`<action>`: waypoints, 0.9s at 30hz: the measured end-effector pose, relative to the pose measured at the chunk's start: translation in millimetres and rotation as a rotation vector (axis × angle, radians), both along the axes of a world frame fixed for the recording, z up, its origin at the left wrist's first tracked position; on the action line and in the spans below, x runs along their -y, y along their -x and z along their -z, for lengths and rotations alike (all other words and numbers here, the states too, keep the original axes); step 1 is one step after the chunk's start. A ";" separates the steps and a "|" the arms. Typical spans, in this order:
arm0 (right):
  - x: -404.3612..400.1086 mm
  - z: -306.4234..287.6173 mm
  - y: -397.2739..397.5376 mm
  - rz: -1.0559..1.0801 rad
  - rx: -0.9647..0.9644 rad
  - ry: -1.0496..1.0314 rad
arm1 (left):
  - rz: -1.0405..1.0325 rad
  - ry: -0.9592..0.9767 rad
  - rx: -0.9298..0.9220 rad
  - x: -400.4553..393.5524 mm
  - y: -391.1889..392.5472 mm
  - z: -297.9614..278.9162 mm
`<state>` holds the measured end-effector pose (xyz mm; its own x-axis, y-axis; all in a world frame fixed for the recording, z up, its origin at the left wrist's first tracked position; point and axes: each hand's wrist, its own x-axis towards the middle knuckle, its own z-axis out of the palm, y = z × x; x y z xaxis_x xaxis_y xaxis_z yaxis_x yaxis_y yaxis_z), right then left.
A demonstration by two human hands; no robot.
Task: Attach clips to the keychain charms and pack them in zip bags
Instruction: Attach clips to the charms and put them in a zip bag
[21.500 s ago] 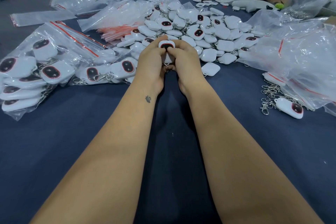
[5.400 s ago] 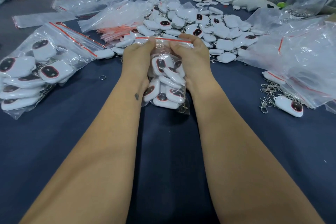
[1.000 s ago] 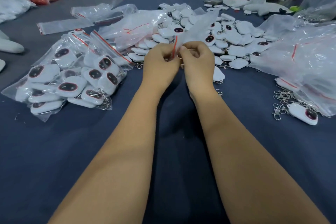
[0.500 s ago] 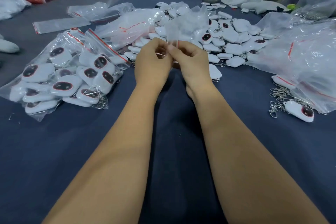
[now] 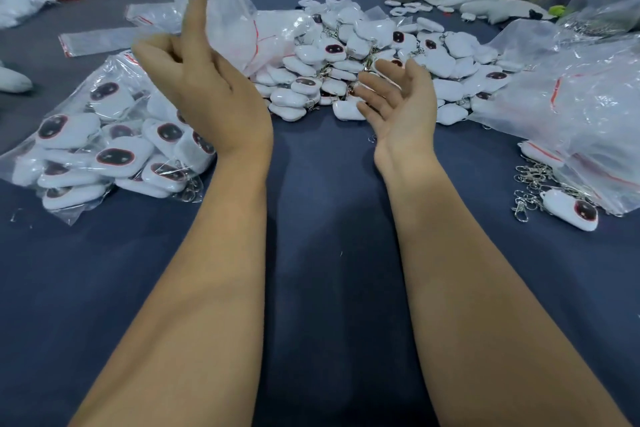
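A: Start on the left. What's there?

B: A filled zip bag (image 5: 104, 152) lies on the dark blue cloth table (image 5: 329, 253), stuffed with white charms showing dark oval faces ringed in red. The plastic is crinkly and glossy, the charms smooth, rounded pebbles.

A: And the left hand?

B: The left hand (image 5: 204, 87) is raised, index finger straight up, the other fingers curled round the edge of an empty zip bag (image 5: 225, 17) that billows above it, thin and clear with a red seal line. Half a second ago both hands pinched that bag at its mouth; now they've parted.

A: Meaning?

B: I'd judge the bag is opened and ready for loading.

A: The right hand?

B: The right hand (image 5: 398, 100) is palm up, fingers loosely spread, holding nothing, just in front of the loose charm pile (image 5: 381, 59), a heap of the same white pieces with small metal rings among them.

A: Far right?

B: A large clear bag (image 5: 571, 107), and near it the metal clips (image 5: 530, 184) in a shiny tangle touching a single charm (image 5: 571, 208).
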<state>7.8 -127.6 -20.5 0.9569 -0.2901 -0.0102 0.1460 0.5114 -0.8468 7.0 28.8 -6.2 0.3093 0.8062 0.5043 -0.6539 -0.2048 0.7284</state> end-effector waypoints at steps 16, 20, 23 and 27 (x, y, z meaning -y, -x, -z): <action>-14.6 19.5 -6.4 0.004 -0.078 1.418 | 0.308 -0.611 -0.824 15.5 -10.7 37.1; -13.7 20.3 -10.2 0.031 -0.086 1.489 | 0.282 -0.586 -0.738 15.8 -5.8 36.6; -16.0 18.9 -9.8 0.066 -0.068 1.399 | 0.327 -0.653 -0.766 14.0 -6.1 34.9; -17.3 13.9 -7.5 0.144 -0.040 0.973 | 0.365 -0.708 -0.890 16.6 -12.4 37.0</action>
<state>15.3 -110.3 -34.4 0.9158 -0.3034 0.2633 0.1141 -0.4319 -0.8947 19.3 12.2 -43.2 0.9284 0.2273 0.2939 -0.0798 -0.6505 0.7553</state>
